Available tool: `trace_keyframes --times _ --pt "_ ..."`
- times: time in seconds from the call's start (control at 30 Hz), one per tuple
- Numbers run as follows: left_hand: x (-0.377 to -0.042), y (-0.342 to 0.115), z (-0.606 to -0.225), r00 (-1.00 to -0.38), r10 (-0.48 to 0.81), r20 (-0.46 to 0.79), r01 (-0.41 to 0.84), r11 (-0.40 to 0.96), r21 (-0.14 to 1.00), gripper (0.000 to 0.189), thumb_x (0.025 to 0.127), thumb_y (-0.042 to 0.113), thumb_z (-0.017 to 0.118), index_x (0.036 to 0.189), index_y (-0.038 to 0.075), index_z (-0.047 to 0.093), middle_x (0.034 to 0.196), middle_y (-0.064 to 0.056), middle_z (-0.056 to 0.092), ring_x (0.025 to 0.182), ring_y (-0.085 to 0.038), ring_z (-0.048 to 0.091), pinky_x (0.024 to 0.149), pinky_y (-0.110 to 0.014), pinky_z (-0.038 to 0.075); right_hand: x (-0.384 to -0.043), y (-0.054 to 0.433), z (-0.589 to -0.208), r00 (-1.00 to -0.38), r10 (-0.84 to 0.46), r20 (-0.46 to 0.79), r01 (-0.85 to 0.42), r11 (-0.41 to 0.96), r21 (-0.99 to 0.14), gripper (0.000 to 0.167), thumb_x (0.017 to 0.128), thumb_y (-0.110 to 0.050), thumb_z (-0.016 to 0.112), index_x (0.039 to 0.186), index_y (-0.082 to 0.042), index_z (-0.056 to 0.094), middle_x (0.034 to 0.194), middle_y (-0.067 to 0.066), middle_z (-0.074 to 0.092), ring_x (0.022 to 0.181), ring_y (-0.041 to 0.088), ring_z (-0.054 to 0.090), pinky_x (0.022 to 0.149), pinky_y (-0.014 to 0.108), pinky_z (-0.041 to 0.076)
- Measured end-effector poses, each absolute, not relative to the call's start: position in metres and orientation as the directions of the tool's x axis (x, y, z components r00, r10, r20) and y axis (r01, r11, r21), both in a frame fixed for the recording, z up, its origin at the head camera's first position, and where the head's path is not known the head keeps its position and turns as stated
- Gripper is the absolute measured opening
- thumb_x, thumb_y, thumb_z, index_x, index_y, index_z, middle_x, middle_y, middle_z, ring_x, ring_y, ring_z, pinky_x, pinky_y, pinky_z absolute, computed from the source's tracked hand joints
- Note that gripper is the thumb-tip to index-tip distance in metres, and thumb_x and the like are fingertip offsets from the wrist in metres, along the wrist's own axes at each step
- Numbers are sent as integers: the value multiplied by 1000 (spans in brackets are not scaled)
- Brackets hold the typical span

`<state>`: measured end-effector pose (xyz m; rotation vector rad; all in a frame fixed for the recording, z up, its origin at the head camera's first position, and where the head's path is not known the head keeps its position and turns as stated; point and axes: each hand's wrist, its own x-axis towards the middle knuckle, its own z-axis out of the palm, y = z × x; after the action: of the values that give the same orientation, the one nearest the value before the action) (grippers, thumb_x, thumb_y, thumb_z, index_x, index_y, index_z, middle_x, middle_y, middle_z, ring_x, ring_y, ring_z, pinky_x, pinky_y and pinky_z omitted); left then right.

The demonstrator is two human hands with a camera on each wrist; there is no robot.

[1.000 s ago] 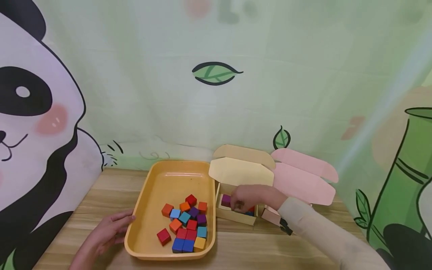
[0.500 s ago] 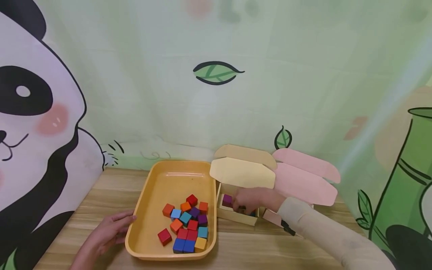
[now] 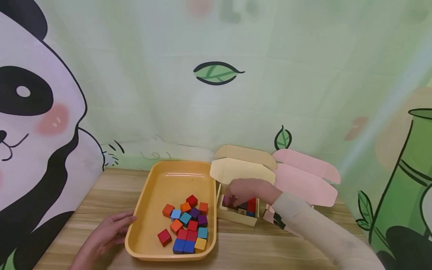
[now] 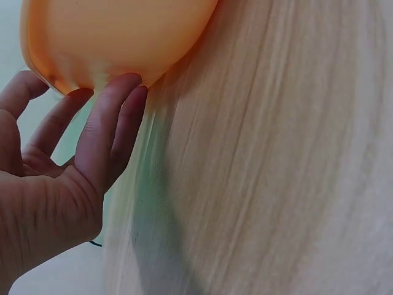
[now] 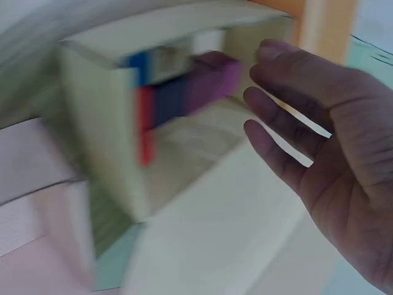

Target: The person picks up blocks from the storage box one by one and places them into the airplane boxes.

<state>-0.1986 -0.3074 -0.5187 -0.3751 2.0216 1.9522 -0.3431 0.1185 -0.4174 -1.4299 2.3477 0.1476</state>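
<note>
My right hand (image 3: 251,189) is over the cream cardboard box (image 3: 236,216). In the right wrist view its fingers (image 5: 276,117) are loosely bent and apart, with nothing between them. Beside the fingertips, inside the box, lies a purple block (image 5: 212,77); a dark blue block (image 5: 169,101), red blocks (image 5: 146,123) and a blue block (image 5: 140,64) sit in a row beyond it. My left hand (image 3: 109,230) touches the left side of the yellow tray (image 3: 179,180), fingers (image 4: 101,132) extended against its outer wall. Several coloured cubes (image 3: 182,234) lie in the tray.
A pink cardboard box (image 3: 305,183) with its lid up stands right of the cream one, partly behind my right sleeve (image 3: 314,225). The cream lid (image 3: 243,170) is raised at the back. A printed curtain (image 3: 152,93) hangs behind the wooden table (image 3: 243,247).
My right hand has lifted slightly and shifted left within the box, toward the purple block. The red and blue blocks at the box's right end now show. The left hand stays at the tray.
</note>
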Motion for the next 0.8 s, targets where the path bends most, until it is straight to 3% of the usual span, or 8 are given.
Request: trace_keyframes --times 0.17,0.5,0.8 --pt "-198 -307 -517 -918 15 -397 -396 57 917 76 99 30 68 153 -9 33 124 -22 69 100 -27 72 81 -48 62 -346 92 -396 -415 -872 -258 -869 464 -173 17 97 -17 72 112 -16 78 110 -3 73 98 15 65 88 21 54" --pt "-199 -309 -514 -925 35 -379 -378 38 925 74 101 28 65 154 -10 31 128 -23 66 102 -28 72 83 -48 61 -350 3 -388 -337 -924 -182 -901 373 -224 25 100 -19 68 122 -11 74 122 3 72 109 21 68 95 21 52" --pt "-197 -307 -518 -924 38 -382 -381 20 924 72 100 27 66 153 -9 33 128 -19 67 101 -25 72 83 -48 61 -346 -48 -426 -452 -853 -262 -782 520 -344 41 94 -34 75 130 -16 70 126 -1 69 114 14 61 90 16 50"
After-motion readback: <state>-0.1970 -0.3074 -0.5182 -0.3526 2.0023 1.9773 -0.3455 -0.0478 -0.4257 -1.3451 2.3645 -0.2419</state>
